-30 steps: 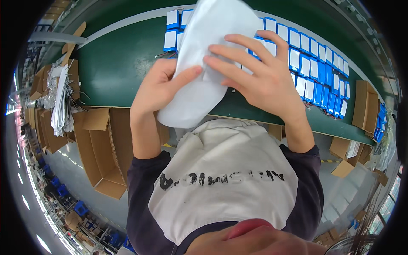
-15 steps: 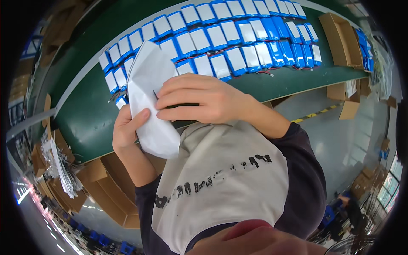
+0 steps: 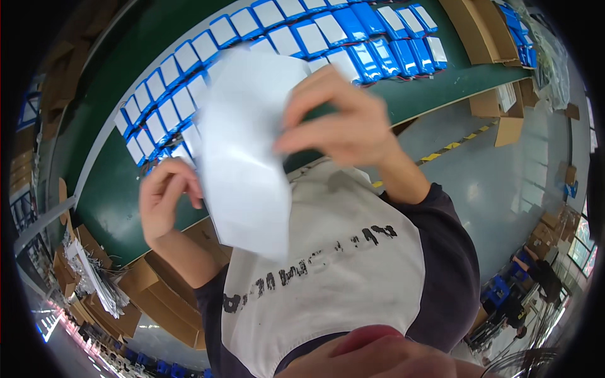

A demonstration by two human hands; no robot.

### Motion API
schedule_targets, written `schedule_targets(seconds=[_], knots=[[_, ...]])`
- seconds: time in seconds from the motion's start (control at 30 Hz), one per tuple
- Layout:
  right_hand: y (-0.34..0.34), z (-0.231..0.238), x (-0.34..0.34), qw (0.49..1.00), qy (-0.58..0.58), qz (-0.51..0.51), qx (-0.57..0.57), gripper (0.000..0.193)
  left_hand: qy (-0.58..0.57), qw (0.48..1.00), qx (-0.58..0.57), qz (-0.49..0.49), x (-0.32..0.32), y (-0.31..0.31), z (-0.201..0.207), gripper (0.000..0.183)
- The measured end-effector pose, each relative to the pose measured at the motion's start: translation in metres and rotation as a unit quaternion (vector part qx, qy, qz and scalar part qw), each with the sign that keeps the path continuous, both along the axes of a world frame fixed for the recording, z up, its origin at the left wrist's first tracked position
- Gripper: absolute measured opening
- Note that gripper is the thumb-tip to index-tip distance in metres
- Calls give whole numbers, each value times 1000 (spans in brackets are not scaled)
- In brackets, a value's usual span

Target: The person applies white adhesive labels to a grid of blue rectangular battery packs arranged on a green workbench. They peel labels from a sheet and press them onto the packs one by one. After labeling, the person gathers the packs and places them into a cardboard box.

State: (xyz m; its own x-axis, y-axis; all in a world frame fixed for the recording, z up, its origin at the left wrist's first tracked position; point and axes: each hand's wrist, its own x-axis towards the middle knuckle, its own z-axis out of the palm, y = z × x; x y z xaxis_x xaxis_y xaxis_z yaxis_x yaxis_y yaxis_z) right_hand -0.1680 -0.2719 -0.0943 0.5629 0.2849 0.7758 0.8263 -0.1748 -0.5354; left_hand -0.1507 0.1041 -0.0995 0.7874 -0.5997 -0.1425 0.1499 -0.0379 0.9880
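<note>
My right hand pinches the upper right edge of a white flat pouch and holds it up in front of my chest. The pouch hangs bent, with its lower corner over my white shirt. My left hand is just left of the pouch's edge, fingers loosely curled and holding nothing. Whether its fingertips touch the edge I cannot tell. Behind the pouch, rows of blue-and-white flat packs lie on a green table.
Open cardboard boxes stand under the table's near edge at lower left, beside a bundle of white strips. More cardboard sits at the table's right end. Yellow tape marks the grey floor.
My left hand has let go of the pouch and drawn away to the left. My right hand has lifted the pouch higher. The view has swung, so the table looks turned.
</note>
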Motion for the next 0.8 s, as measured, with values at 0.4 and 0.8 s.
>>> schedule_targets(seconds=[0.4,0.8], knots=[[-30,-17,24,994,-14,-103,-39,30,-258,828,462,184,-20,-104,-62,39],[-34,-32,-5,987,85,-130,39,23,-112,943,101,297,-34,-159,29,28]])
